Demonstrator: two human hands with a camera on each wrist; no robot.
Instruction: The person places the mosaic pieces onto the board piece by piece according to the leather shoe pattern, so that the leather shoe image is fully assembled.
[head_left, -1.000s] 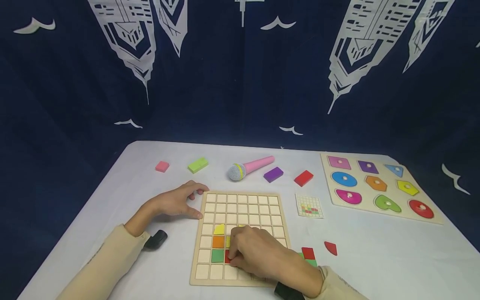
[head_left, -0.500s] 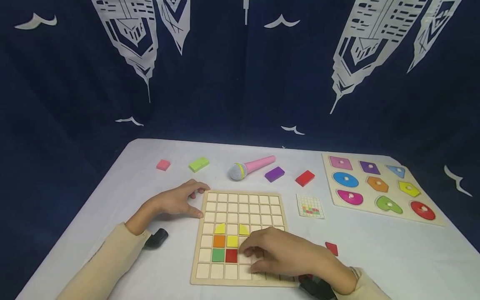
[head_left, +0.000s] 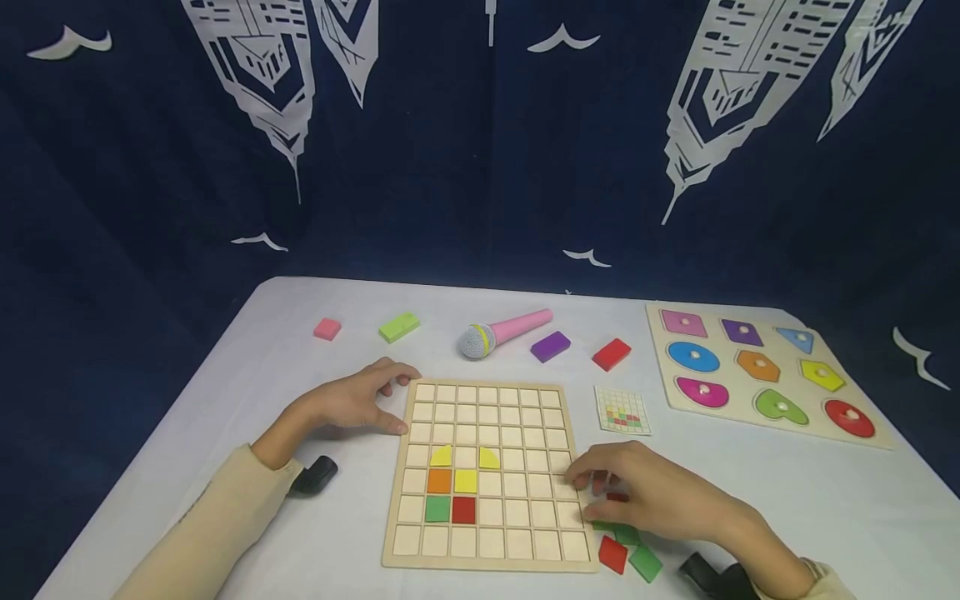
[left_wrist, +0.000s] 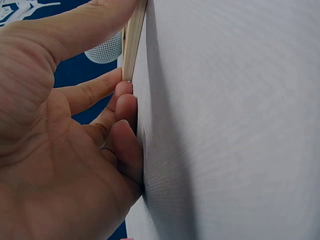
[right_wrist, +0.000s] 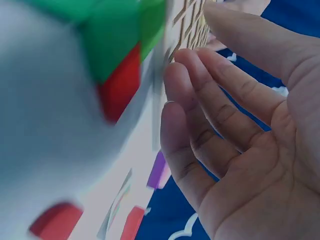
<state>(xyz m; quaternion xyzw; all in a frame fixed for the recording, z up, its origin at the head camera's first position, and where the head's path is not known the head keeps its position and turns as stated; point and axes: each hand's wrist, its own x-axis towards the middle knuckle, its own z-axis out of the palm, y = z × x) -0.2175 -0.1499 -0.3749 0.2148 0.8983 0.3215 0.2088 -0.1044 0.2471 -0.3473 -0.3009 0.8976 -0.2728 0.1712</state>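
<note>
A wooden grid board (head_left: 525,433) lies at the table's front centre. It holds two yellow quarter-round tiles (head_left: 441,456), an orange tile (head_left: 439,481), a yellow square (head_left: 465,481), a green tile (head_left: 437,508) and a red tile (head_left: 463,510). My left hand (head_left: 390,402) rests flat on the table, fingers touching the board's far left corner (left_wrist: 132,45). My right hand (head_left: 594,492) hovers, fingers relaxed, over loose tiles just right of the board, holding nothing. A red tile (head_left: 613,553) and a green tile (head_left: 645,562) lie beside it. In the right wrist view the open palm (right_wrist: 235,125) faces blurred green and red tiles (right_wrist: 115,45).
At the back lie a pink block (head_left: 326,328), a green block (head_left: 398,327), a pink microphone (head_left: 502,333), a purple block (head_left: 550,346) and a red block (head_left: 611,354). A pattern card (head_left: 622,411) lies beside the board. A shape puzzle (head_left: 765,392) sits at far right.
My right hand left the board and moved right to the loose tiles. The red tile now sits uncovered in its cell. My left hand stayed put.
</note>
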